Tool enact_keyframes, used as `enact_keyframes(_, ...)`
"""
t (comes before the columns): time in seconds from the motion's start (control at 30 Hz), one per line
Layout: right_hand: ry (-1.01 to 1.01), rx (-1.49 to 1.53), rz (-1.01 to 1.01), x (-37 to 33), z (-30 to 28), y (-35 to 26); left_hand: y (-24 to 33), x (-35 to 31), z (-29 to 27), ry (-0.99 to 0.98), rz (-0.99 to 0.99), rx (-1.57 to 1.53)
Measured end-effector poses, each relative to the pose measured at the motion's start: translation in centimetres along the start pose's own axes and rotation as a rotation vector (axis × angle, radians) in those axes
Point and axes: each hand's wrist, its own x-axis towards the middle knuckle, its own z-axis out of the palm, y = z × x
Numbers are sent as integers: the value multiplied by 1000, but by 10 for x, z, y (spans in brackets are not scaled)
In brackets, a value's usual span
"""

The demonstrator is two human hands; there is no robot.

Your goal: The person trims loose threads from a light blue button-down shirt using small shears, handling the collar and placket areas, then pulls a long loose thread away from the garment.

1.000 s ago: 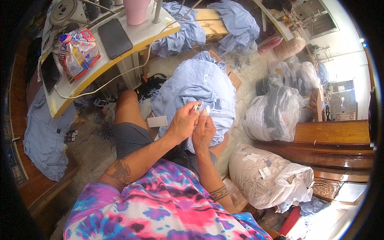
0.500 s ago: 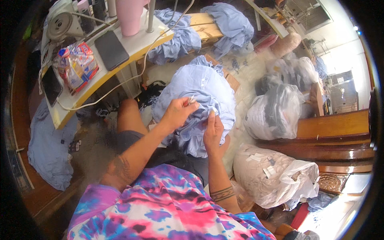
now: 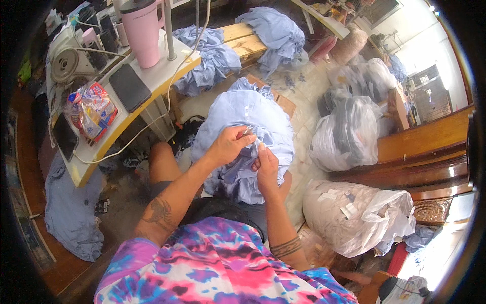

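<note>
A large bundle of light blue cloth garments (image 3: 243, 114) lies heaped across my lap and between my knees. Over its near side, my left hand (image 3: 229, 147) is closed around what look like small metal thread snips (image 3: 247, 131), whose tip points toward the other hand. Just to the right, my right hand (image 3: 266, 169) pinches a fold of the blue cloth between thumb and fingers. The two hands are close together, their fingertips nearly meeting. Exactly which edge or seam is pinched is hidden by the fingers.
At left stands a white table (image 3: 109, 134) with a pink tumbler (image 3: 143, 35), a dark phone (image 3: 130, 87), a snack bag (image 3: 92, 112) and a dangling cable. More blue garments hang on a wooden bench (image 3: 245, 43). Stuffed plastic bags (image 3: 347, 134) line the right side.
My view has shifted slightly. The right hand has come up against the left, and the cloth piece it held raised is now lower. The metal tool shows more clearly.
</note>
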Motion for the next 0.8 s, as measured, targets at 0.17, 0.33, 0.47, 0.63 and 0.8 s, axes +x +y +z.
enact_keyframes(0.17, -82, 25, -23, 12, -13, -12, 47, 2, 0, -49, -379, -250)
enact_keyframes(0.33, -44, 16, -47, 15, -8, -10, 61, -15, 6, 64, -455, -283)
enact_keyframes(0.47, -36, 39, -54, 9, 5, -6, 70, -41, 27, 54, -490, -455)
enact_keyframes(0.63, -44, -10, -62, 1, 6, -5, 74, -47, 43, 71, -471, -426)
enact_keyframes(0.8, -63, 52, -66, -3, 9, -5, 77, -45, 42, 58, -470, -430)
